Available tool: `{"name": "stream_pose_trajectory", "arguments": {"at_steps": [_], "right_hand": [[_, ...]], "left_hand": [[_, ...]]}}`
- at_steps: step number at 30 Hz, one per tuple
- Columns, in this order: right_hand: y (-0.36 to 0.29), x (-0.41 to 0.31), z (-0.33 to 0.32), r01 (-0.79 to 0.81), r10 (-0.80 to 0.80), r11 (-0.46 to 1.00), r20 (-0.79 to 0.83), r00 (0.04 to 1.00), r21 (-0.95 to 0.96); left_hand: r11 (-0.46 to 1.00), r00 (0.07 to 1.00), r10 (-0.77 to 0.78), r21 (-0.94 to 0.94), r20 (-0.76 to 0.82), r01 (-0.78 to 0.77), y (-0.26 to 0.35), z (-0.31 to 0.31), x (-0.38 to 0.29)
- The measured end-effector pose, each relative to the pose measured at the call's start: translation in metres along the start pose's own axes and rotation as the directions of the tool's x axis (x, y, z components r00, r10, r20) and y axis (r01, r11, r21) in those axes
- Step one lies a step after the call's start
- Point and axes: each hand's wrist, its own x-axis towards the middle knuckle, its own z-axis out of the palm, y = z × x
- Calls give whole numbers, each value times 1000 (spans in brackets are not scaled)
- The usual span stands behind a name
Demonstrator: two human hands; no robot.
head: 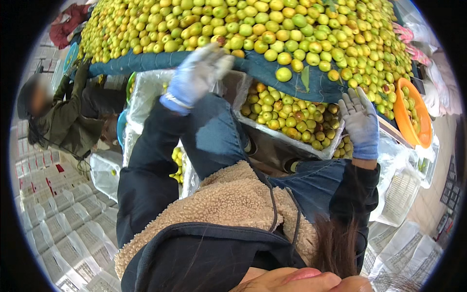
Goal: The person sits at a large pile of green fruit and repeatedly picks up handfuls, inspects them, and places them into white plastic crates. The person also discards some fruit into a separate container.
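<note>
My left hand [202,75], in a blue-and-white work glove, is blurred over the front edge of a large heap of yellow-green fruit, apparently jujubes [233,27]. Its fingertips are close to a few reddish fruits, and whether anything is in its grasp is unclear. My right hand [359,120], gloved alike, is raised palm up with fingers apart and nothing in it, near the heap's right front edge. Between my hands, under the overhanging dark blue padded cloth [292,82], stands a plastic-lined crate [330,150] filled with the same fruit [292,113].
An orange basin [425,126] with fruit stands at right, near a white perforated crate [399,193]. Another person [73,116] sits at left. Pink-patterned gloves [410,43] of someone else show at the heap's far right. Wrapped stacked boxes [73,226] fill the lower left.
</note>
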Motion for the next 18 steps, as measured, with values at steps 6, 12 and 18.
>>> {"name": "stream_pose_trajectory", "arguments": {"at_steps": [6,12,18], "right_hand": [[-3,35,-14,44,-42,999,-162,986,13],[-39,82,-44,316,-415,566,68,907,-762],[-10,97,-27,-27,-295,-481,133,946,-876]], "left_hand": [[971,891,31,224,-453,80,-87,13,107],[746,854,359,666,-376,-20,-121,32,145],[54,791,611,999,-33,-1,-143,22,158]]}}
